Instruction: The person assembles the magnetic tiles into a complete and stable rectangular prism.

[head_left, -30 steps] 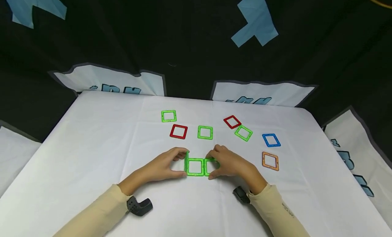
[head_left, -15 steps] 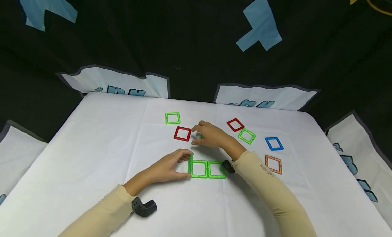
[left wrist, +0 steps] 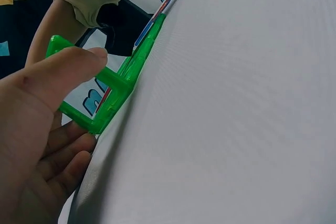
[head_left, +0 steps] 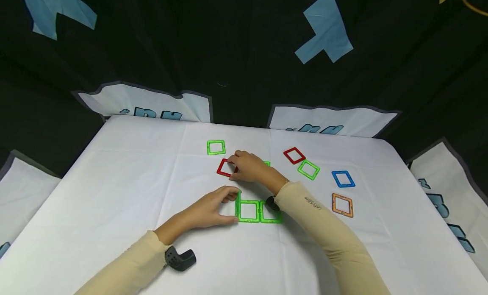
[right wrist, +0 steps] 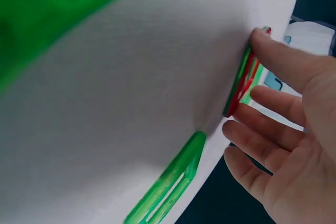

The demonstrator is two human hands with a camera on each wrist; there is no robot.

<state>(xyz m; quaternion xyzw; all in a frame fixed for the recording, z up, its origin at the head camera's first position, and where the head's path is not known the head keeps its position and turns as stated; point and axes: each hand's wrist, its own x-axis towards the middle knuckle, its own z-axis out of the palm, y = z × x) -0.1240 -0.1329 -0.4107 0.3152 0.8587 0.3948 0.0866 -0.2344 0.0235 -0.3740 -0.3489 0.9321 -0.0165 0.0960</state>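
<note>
Two green square frames (head_left: 248,211) lie joined flat on the white tablecloth (head_left: 126,180). A third green frame (head_left: 238,200) stands upright at their left edge, and my left hand (head_left: 232,207) pinches it. In the left wrist view my thumb (left wrist: 79,64) rests on top of that upright frame (left wrist: 113,80). My right hand (head_left: 234,167) reaches across to a red square frame (head_left: 223,168). It covers most of a loose green frame (head_left: 267,163). The right wrist view shows my thumb (right wrist: 273,56) touching the edge of the red frame (right wrist: 237,100), the other fingers loosely extended.
Loose frames lie around: green (head_left: 216,147) at the back left, red (head_left: 294,155) and green (head_left: 308,169) to the right, blue (head_left: 343,179) and orange (head_left: 342,205) further right. Black cloth with pale blue shapes surrounds the table.
My right hand left the right-hand flat green frame and moved back and left, over the loose green frame to the red one. The left hand kept its hold on the upright frame.
</note>
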